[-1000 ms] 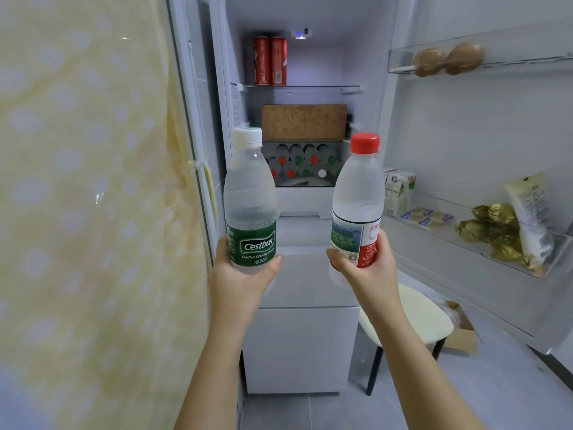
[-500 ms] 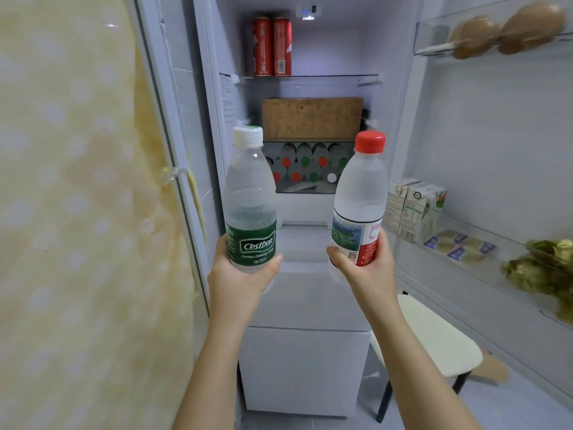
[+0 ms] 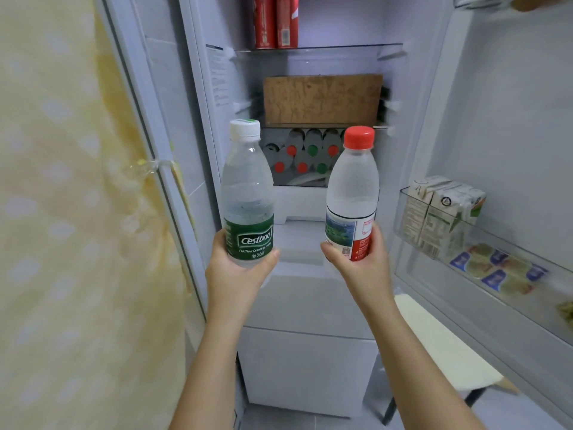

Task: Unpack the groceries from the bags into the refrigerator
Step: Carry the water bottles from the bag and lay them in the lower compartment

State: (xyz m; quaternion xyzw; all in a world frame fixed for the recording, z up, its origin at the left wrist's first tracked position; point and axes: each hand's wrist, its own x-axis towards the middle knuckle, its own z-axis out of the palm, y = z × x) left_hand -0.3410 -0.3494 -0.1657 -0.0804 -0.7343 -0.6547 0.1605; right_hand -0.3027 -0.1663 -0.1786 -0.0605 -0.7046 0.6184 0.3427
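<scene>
Clear plastic bottles are filling both your hands: your left hand (image 3: 238,276) is wrapping round the base of the green-labelled bottle (image 3: 248,197), and your right hand (image 3: 362,266) is gripping the red-capped bottle (image 3: 352,193) at its label. You are holding both upright and apart, just in front of the open refrigerator (image 3: 338,23).

Over the last second you have been closing in. The red cans (image 3: 276,20) are now sitting at the top edge of view and the shelves are looming larger, while your grip is staying as it was. I judge you are passing from carrying to placing, with neither bottle inside yet.

Space is looking tight. A brown box (image 3: 322,99) is taking up the middle shelf, and the stacked bottles (image 3: 305,159) are lying below it, caps toward you. Cartons (image 3: 443,212) and small packets (image 3: 496,265) are occupying the door bin (image 3: 533,308) on your right. A pale stool (image 3: 434,336) is standing low beside your right forearm.
</scene>
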